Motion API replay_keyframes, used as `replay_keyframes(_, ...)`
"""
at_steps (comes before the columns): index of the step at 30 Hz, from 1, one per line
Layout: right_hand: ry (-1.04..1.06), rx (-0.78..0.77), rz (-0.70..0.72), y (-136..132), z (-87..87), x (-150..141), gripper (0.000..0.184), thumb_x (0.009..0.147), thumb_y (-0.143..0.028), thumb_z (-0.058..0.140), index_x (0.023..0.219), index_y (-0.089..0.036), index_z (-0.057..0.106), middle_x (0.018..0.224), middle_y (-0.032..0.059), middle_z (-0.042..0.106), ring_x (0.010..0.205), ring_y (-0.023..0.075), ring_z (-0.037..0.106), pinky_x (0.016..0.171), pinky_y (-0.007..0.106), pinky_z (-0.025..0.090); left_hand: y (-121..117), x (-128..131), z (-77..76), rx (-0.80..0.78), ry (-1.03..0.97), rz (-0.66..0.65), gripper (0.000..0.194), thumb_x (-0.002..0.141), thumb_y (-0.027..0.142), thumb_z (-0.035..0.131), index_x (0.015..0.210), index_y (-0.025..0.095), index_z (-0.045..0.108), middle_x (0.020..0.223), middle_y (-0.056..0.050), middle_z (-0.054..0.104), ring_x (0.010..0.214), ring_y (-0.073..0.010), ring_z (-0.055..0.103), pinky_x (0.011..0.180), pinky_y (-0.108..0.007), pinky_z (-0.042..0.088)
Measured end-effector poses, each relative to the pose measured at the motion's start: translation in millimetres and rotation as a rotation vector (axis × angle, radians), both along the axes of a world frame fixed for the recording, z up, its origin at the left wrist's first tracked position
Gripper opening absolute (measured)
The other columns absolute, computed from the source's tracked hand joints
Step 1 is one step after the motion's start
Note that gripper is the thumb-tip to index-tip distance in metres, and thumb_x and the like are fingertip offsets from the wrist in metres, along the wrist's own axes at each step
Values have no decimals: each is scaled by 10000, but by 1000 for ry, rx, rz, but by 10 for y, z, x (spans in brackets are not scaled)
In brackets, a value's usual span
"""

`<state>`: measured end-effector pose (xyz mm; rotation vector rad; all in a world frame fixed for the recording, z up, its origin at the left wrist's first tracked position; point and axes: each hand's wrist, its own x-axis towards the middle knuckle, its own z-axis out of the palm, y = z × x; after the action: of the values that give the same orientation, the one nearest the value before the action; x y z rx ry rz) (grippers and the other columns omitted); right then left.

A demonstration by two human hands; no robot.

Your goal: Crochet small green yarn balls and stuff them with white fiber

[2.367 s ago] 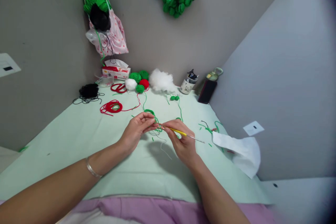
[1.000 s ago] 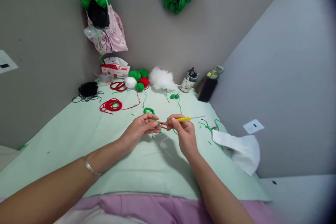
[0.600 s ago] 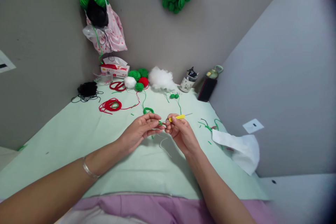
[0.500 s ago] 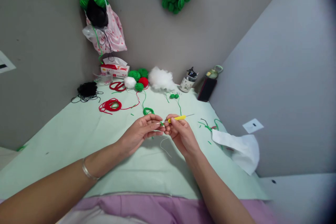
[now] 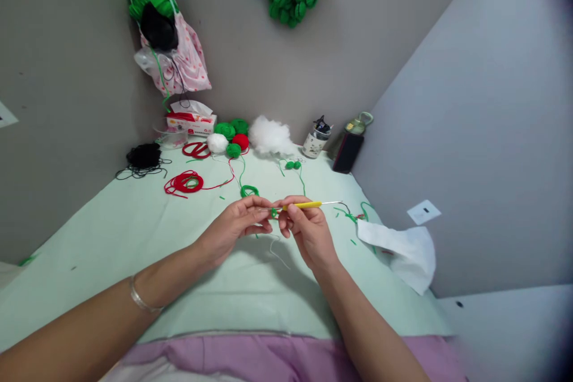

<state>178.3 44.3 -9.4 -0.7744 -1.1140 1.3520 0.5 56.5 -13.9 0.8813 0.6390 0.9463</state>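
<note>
My left hand [image 5: 244, 219] pinches a small piece of green crochet [image 5: 274, 213] between thumb and fingers. My right hand [image 5: 307, 224] grips a crochet hook [image 5: 308, 205] by its yellow handle, with one metal end pointing right and the other reaching into the green piece. A thin pale strand [image 5: 274, 250] hangs below my hands onto the cloth. Just beyond my left hand lies a coil of green yarn [image 5: 249, 191]. The stitches on the hook are too small to make out.
Red yarn [image 5: 184, 182], black yarn [image 5: 144, 157], scissors [image 5: 196, 150], a tissue box [image 5: 192, 123], yarn balls [image 5: 218, 143] and white stuffing [image 5: 271, 136] lie at the back. A pen jar [image 5: 315, 144], a phone [image 5: 348, 153] and white paper [image 5: 409, 250] stand or lie rightward.
The yellow handle has shifted slightly right and turned more level, its right metal end showing longer. The whole view has moved a little; both hands keep their hold.
</note>
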Motion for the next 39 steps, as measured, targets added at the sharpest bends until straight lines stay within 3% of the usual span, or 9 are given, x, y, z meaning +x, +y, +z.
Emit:
replay_keyframes(5,9,5,-16,-59,58,-12,213,826,-422,792,866,-216,757,893,60,776,564,99,565,479,215,442,-32,25,97,-97,-140,63,220,918,394,710,894,176,697,852,-22,635,841,-167,627,889,-381,592)
replay_keyframes(10,27,79,60,-170,80,-45,162,902,-389,729,898,-229,753,912,52,788,513,81,545,476,219,435,0,118,372,-89,-365,236,255,975,369,614,797,207,700,975,-43,715,1186,-232,628,987,-382,539)
replay_keyframes(15,62,100,17,-268,157,-55,165,906,-400,725,883,-236,730,923,43,795,454,63,498,454,222,419,32,122,446,459,-63,387,671,1049,487,415,442,230,545,1083,-53,796,1440,-280,468,1260,-437,219)
replay_keyframes(17,43,112,-53,-296,178,-37,193,898,-427,728,876,-235,720,922,46,793,448,67,490,451,233,418,1,104,376,754,202,393,630,1048,461,416,511,250,668,1197,-48,781,1496,-303,385,1292,-442,49)
replay_keyframes(19,5,133,-133,-321,168,-12,206,897,-437,726,875,-232,720,920,52,793,452,77,497,454,248,425,-48,85,297,865,345,328,426,1018,402,493,790,261,823,1321,-42,732,1532,-321,319,1292,-447,0)
replay_keyframes(22,-54,195,-243,-361,104,23,154,923,-386,705,905,-238,739,958,59,791,496,94,544,478,264,452,-131,63,223,649,315,139,339,996,380,535,1188,276,794,1386,-49,689,1470,-326,411,1246,-437,233)
replay_keyframes(27,-92,283,-344,-448,28,16,105,956,-309,671,948,-273,769,998,46,783,545,106,578,520,286,482,-225,78,224,334,185,-4,317,943,400,652,1219,302,772,1173,-45,744,1052,-240,637,965,-340,486)
replay_keyframes(31,-120,331,-361,-484,46,-31,118,958,-276,670,952,-295,787,986,34,790,548,109,586,507,284,500,-236,132,235,261,151,69,264,831,304,776,1091,269,810,790,-3,666,682,-144,545,706,-277,496)
replay_keyframes(39,-109,281,-343,-502,-10,-39,133,970,-267,654,971,-286,785,1015,40,777,546,89,582,534,276,504,-242,160,178,144,114,6,543,740,262,867,1264,288,727,789,34,617,547,-68,464,485,-199,382)
